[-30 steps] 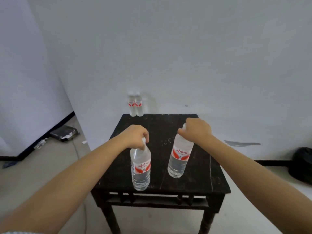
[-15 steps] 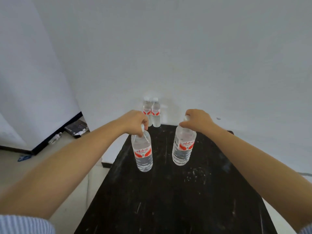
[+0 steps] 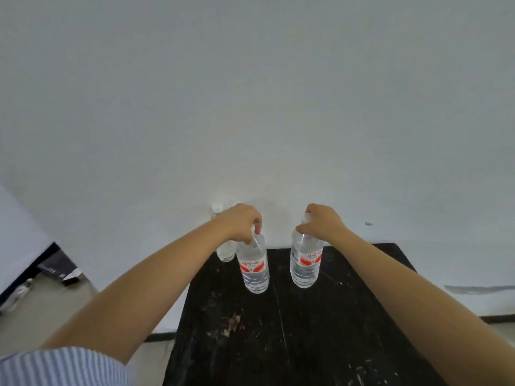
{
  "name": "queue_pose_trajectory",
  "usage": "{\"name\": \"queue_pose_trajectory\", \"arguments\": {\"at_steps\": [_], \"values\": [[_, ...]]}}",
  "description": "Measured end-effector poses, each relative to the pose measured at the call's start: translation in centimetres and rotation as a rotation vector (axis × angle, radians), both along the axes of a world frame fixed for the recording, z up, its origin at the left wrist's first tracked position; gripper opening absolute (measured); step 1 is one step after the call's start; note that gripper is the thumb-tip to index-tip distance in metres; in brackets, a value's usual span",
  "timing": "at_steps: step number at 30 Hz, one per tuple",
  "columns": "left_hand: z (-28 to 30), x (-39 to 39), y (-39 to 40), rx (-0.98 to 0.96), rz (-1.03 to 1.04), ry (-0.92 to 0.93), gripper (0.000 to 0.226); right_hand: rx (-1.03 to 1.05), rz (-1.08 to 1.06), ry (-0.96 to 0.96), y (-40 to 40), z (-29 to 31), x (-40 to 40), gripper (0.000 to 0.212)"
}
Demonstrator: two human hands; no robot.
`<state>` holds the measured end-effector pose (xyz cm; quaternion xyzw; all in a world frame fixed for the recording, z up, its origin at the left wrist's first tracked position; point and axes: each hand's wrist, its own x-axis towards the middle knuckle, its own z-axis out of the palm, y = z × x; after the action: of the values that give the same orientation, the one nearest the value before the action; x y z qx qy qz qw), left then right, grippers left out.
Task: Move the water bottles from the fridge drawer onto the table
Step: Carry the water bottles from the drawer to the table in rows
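Two clear water bottles with red-and-white labels are upright near the far edge of the black table (image 3: pixel 306 344). My left hand (image 3: pixel 241 222) grips the neck of the left bottle (image 3: pixel 254 270). My right hand (image 3: pixel 322 224) grips the neck of the right bottle (image 3: pixel 305 263). Whether their bases touch the tabletop I cannot tell. Behind my left hand, at the table's far left corner against the wall, stand two more bottles (image 3: pixel 224 250), mostly hidden by my wrist. The fridge drawer is out of view.
A white wall rises right behind the table. On the floor at the left lies a dark flat object (image 3: pixel 57 270) by a black baseboard. The table's near part shows scuffs and pale stains.
I have come closer to the table and carried both bottles toward its far edge. They now sit close to the two bottles by the wall. Both grips are unchanged.
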<state>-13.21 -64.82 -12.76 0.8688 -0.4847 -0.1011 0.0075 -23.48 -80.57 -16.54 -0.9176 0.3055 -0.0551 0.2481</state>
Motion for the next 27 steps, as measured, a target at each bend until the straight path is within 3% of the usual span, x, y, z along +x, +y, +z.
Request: {"name": "queue_pose_trajectory", "arguments": {"at_steps": [12, 22, 27], "values": [[-7.7, 12.0, -10.9, -0.036, 0.013, 0.015, 0.024, -0.026, -0.01, -0.025, -7.2, -7.6, 12.3, 0.045], [-11.4, 15.6, -12.7, -0.083, -0.008, -0.037, 0.03, -0.049, 0.019, -0.151, -7.6, -11.9, 16.8, 0.045], [-11.8, 15.3, -12.1, -0.126, 0.091, -0.008, 0.036, -0.035, 0.032, -0.141, -7.0, -11.8, 16.9, 0.044]]}}
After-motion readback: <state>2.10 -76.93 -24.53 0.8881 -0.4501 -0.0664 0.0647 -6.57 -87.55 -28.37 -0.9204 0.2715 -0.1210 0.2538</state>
